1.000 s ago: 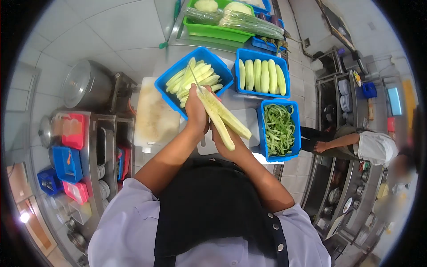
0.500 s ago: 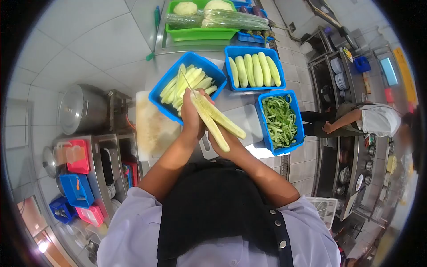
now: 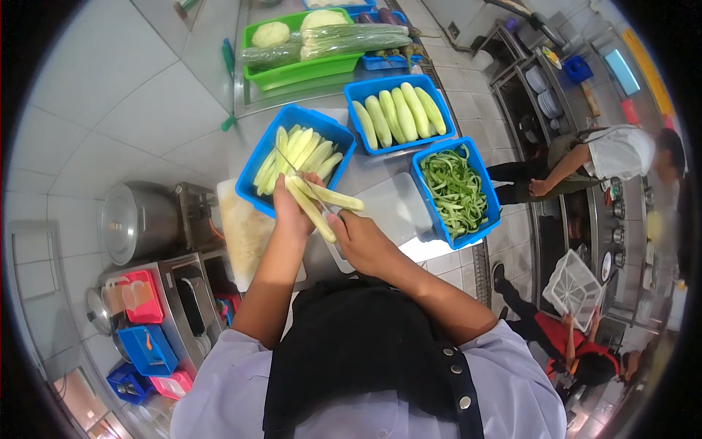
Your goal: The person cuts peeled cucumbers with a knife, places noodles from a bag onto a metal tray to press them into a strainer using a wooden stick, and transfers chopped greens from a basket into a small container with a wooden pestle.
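A split cucumber [image 3: 313, 212] is being clasped in the left hand [image 3: 289, 212], its two pale lengths spreading apart at the near end and meeting at the far end; whether they are joined there cannot be told. A knife [image 3: 287, 164] is being gripped in the right hand [image 3: 365, 241], its handle mostly being hidden by the fingers. The blade is being pointed away from the body, across the cucumber and close to the left fingers. Those fingers could be nicked if the blade were turned or if the wet flesh were to slip. One length could also be dropped, since both are being held only at the far end.

Just beyond, cut pieces [image 3: 300, 150] are being held in a blue tray [image 3: 254, 201], which is overlapping a stained cutting board [image 3: 245, 234]; if knocked by the left forearm, the tray could be shifted. A translucent white board [image 3: 391, 212] is lying to the right. Whole peeled cucumbers [image 3: 398, 113] are being kept in a second tray [image 3: 411, 146], peelings [image 3: 453, 190] in a third [image 3: 475, 235].

Farther off, wrapped vegetables [image 3: 358, 42] are being held in a green tray [image 3: 314, 72]. Across the floor, a white crate [image 3: 574, 289] is being handled by a person in red [image 3: 570, 340].
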Demonstrator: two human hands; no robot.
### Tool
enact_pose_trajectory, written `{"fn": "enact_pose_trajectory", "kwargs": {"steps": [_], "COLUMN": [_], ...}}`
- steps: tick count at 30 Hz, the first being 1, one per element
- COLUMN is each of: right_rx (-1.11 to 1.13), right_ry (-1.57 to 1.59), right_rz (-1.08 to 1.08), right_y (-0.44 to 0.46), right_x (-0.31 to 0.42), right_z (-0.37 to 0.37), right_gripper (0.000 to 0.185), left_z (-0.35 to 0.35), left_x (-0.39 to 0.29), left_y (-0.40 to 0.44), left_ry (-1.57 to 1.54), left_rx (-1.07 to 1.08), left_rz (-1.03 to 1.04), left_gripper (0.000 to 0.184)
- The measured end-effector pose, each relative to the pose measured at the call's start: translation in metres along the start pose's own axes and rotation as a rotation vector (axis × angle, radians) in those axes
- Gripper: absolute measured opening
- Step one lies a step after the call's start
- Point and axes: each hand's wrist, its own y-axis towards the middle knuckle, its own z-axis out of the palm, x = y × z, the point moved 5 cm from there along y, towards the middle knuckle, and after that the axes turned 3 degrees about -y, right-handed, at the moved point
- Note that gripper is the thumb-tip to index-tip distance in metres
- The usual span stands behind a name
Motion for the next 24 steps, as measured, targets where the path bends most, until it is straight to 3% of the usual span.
{"fn": "enact_pose_trajectory", "kwargs": {"steps": [2, 4, 5, 6, 8, 9, 11, 12, 15, 16, 18, 19, 20, 21, 22, 23, 24], "right_rx": [-0.012, -0.101, -0.108, -0.109, -0.117, -0.146, -0.163, -0.176, -0.179, -0.193, -0.105, -0.126, -0.153, -0.204, -0.206, -0.135, -0.208], "right_ry": [0.047, 0.023, 0.027, 0.093, 0.165, 0.208, 0.317, 0.323, 0.248, 0.249, 0.424, 0.439, 0.339, 0.312, 0.298, 0.275, 0.229], "right_rz": [0.005, -0.046, -0.044, -0.034, -0.021, -0.001, 0.099, 0.102, 0.074, 0.074, 0.268, 0.324, 0.28, 0.218, 0.245, 0.305, 0.208], "right_y": [-0.004, -0.013, -0.017, -0.021, -0.028, -0.032, -0.041, -0.045, -0.054, -0.058, -0.071, -0.074, -0.076, -0.076, -0.075, -0.08, -0.08], "right_x": [0.006, 0.015, 0.014, 0.011, 0.002, -0.007, -0.023, -0.032, -0.065, -0.067, -0.081, -0.097, -0.102, -0.118, -0.127, -0.113, -0.117], "right_z": [-0.01, -0.026, -0.032, -0.039, -0.047, -0.05, -0.055, -0.055, -0.045, -0.044, -0.033, -0.025, -0.023, -0.013, -0.007, -0.016, -0.013], "right_gripper": [0.041, 0.04, 0.04, 0.04, 0.039, 0.039, 0.038, 0.038, 0.039, 0.039, 0.037, 0.036, 0.037, 0.039, 0.041, 0.044, 0.045], "left_z": [-0.007, -0.025, -0.029, -0.018, 0.005, 0.009, 0.018, 0.024, 0.054, 0.055, 0.057, 0.049, 0.063, 0.055, 0.037, 0.029, 0.04], "left_x": [-0.006, -0.021, -0.033, -0.042, -0.069, -0.079, -0.103, -0.112, -0.129, -0.135, -0.134, -0.139, -0.135, -0.135, -0.142, -0.142, -0.132], "left_y": [0.009, 0.037, 0.048, 0.046, 0.039, 0.051, 0.075, 0.081, 0.097, 0.106, 0.13, 0.149, 0.148, 0.17, 0.198, 0.212, 0.196], "left_ry": [0.072, -0.097, 0.02, 0.027, 0.063, 0.072, 0.405, 0.415, 1.01, 1.017, 1.498, 1.704, 2.128, 2.209, 2.375, 2.351, 2.295], "left_rx": [-0.01, 0.11, 0.143, 0.144, -0.064, -0.06, -0.023, -0.016, 0.167, 0.179, 0.301, 0.334, 0.328, 0.394, 0.404, 0.399, 0.361], "left_rz": [0.006, -0.043, 0.082, 0.079, 0.152, 0.147, 0.18, 0.172, 0.191, 0.189, 0.155, 0.317, 0.313, 0.333, 0.551, 0.551, 0.488], "left_gripper": [0.051, 0.054, 0.046, 0.046, 0.031, 0.031, 0.02, 0.02, 0.026, 0.026, 0.03, 0.037, 0.042, 0.056, 0.067, 0.073, 0.068]}}
